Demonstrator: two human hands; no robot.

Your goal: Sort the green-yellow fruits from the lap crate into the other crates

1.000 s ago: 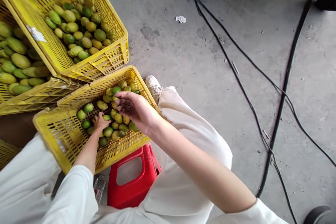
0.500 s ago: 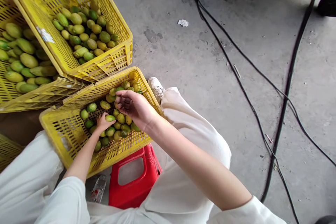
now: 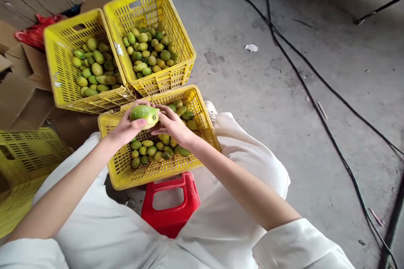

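Observation:
A green lemon with a paler yellowish tip (image 3: 141, 113) is held up over the near yellow crate (image 3: 124, 180). My left hand (image 3: 128, 128) is wrapped around its left side, thumb along the underside. At the tip end, my right hand (image 3: 175, 127) has its fingers bent against the fruit; their far ends are partly hidden. Below both hands, several green and yellow lemons (image 3: 159, 151) lie in the crate. My hands and forearms cover part of the crate's far side.
Two more yellow crates of lemons, one on the left (image 3: 59, 73) and one on the right (image 3: 186, 46), stand beyond. A red stool (image 3: 170, 220) is under the near crate. Cardboard boxes (image 3: 19, 101) and another yellow crate (image 3: 34, 151) are at left; black cables (image 3: 303, 80) cross the floor.
My left hand has lifted the green lemon out of the near crate and brought it to my right hand. The view has shifted left and farther up, showing the boxes.

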